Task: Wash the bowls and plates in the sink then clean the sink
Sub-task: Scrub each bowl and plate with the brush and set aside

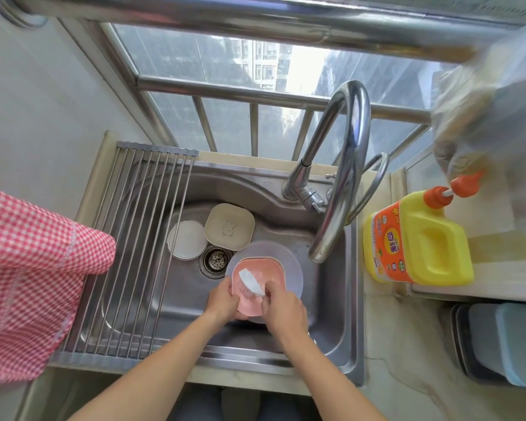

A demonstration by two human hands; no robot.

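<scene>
In the steel sink (331,299), my left hand (222,302) grips the near left rim of a pink square bowl (268,271). My right hand (283,311) holds a white cloth (251,282) and presses it into the bowl. The pink bowl lies over a pale round plate (295,268). Farther back sit a beige square plate (230,226) and a small white round dish (187,240), both beside the drain (216,259).
A roll-up drying rack (140,238) covers the sink's left part. The curved faucet (340,177) arches over the basin's right side. A yellow detergent bottle (419,238) stands on the right counter. A red checked cloth (31,268) hangs at the left.
</scene>
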